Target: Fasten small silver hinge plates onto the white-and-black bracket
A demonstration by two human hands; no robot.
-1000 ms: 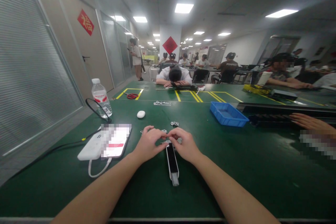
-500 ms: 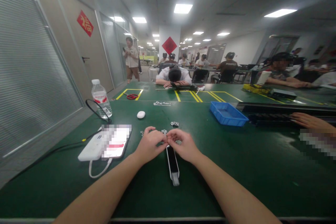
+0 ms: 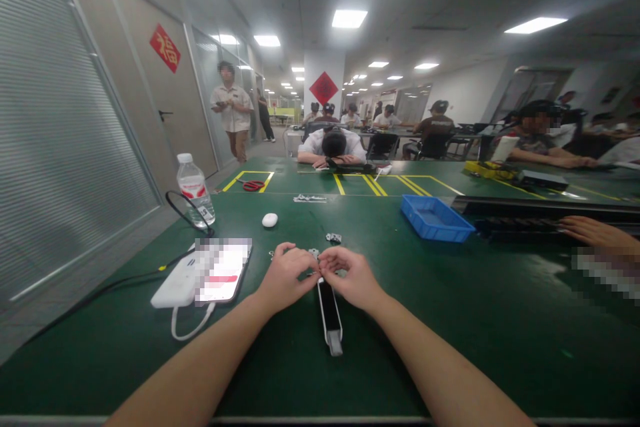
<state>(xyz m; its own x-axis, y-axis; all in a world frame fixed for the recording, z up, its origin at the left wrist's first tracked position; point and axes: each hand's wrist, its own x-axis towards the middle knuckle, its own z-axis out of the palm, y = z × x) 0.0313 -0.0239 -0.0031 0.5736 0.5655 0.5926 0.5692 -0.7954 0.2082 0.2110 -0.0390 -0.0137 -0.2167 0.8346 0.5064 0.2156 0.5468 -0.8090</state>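
My left hand (image 3: pixel 289 275) and my right hand (image 3: pixel 353 275) meet over the table, fingertips pinched together. What sits between the fingertips is too small and covered to name. Under them lies the far end of a long, narrow white device with a black top face (image 3: pixel 329 307); its grey end piece points toward me. Just past my fingers is a small metal part (image 3: pixel 314 253), partly hidden. Another small metal part (image 3: pixel 333 238) lies slightly farther off. Tiny pieces show beside the back of my left hand, mostly covered by it.
At left are a phone (image 3: pixel 225 273), a white power bank (image 3: pixel 175 283) with cables, and a water bottle (image 3: pixel 195 190). A white earbud case (image 3: pixel 270 220), red scissors (image 3: pixel 253 185) and a blue tray (image 3: pixel 436 219) stand farther out. Another person's hand (image 3: pixel 593 232) reaches in at right.
Both hands keep the same pinched pose over the device. In the background a standing person has moved left and turned. The view has shifted very slightly.
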